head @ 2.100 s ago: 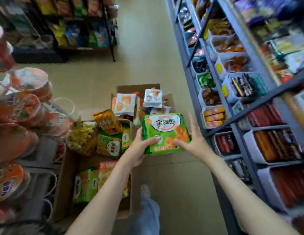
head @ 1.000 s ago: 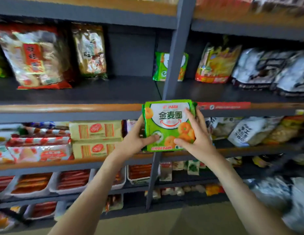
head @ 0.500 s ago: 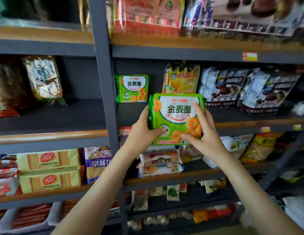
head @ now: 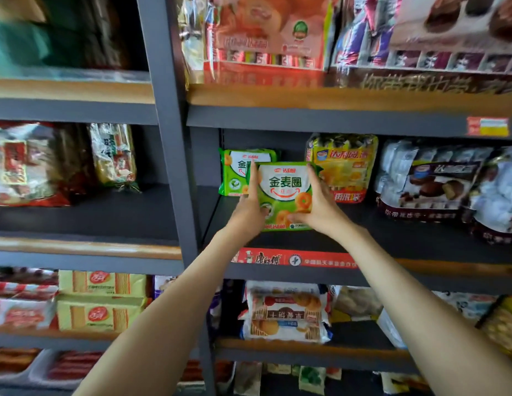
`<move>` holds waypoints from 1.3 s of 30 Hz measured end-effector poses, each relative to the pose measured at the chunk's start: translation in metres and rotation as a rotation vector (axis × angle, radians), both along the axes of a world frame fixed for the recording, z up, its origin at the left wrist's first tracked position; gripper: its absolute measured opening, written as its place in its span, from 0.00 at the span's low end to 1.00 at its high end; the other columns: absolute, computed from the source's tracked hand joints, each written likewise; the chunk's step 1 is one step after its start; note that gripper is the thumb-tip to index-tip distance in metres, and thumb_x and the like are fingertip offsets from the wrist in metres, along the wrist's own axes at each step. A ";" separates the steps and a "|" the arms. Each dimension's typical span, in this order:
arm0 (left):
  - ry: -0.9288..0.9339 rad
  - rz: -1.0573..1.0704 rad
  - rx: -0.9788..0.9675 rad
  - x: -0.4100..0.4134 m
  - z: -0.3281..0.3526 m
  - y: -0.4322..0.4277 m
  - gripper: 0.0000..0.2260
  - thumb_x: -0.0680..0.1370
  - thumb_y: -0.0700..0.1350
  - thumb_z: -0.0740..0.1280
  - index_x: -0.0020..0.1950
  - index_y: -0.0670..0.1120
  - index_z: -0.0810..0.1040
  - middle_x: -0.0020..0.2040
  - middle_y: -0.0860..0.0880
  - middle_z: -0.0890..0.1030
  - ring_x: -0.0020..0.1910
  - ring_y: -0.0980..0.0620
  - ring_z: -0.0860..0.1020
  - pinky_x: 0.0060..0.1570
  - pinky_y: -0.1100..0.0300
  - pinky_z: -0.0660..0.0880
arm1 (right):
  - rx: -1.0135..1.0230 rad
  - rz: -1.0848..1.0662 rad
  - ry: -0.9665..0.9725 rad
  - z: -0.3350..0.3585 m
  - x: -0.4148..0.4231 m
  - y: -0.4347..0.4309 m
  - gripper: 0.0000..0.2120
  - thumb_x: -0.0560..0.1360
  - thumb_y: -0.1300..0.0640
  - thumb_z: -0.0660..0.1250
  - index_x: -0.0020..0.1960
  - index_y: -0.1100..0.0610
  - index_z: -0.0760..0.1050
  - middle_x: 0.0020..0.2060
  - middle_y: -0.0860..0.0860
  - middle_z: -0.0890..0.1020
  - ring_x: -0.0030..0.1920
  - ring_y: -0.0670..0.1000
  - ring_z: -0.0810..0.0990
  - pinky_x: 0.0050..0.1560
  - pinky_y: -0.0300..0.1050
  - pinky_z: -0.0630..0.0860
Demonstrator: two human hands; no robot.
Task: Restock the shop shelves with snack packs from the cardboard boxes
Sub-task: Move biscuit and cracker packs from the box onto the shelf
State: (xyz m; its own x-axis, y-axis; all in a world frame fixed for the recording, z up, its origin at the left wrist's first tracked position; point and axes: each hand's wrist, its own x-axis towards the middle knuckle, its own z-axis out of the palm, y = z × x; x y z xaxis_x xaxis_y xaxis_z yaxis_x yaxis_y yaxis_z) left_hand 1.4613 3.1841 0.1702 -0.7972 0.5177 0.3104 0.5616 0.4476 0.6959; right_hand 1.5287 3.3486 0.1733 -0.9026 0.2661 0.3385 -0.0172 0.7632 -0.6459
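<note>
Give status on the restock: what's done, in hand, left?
Done: one matching green pack stands at the back of the middle shelf, beside a yellow pack. In hand: left hand and right hand grip a second green snack pack in front of it, not yet released. Left: let go; bare board remains. Boxes are out of view, so remaining stock is unknown.

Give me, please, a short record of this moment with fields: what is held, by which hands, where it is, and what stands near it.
Held item: green snack pack, upright, front toward the camera
Left grip: left hand holds its left edge, thumb on the front
Right grip: right hand holds its right edge, thumb on the lower front
Place: over the dark shelf, right of the grey post
Behind: matching green pack, partly hidden
Right neighbour: yellow pack, upright
Contact with shelf: cannot tell
</note>
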 end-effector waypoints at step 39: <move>0.252 0.515 -0.597 -0.107 -0.035 0.020 0.41 0.81 0.44 0.60 0.74 0.46 0.26 0.76 0.44 0.30 0.76 0.45 0.34 0.75 0.47 0.41 | 0.924 -0.281 -0.019 -0.032 -0.142 -0.023 0.56 0.70 0.48 0.73 0.74 0.56 0.31 0.77 0.59 0.43 0.77 0.61 0.40 0.72 0.56 0.37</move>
State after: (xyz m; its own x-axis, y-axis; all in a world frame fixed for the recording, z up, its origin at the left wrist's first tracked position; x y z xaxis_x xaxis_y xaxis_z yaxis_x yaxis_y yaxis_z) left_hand 1.3542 3.2042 0.1348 -0.9229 0.2413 0.3000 0.2929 0.9458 0.1402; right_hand 1.3864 3.3252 0.1412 -0.8540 0.1088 0.5088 0.2474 0.9452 0.2132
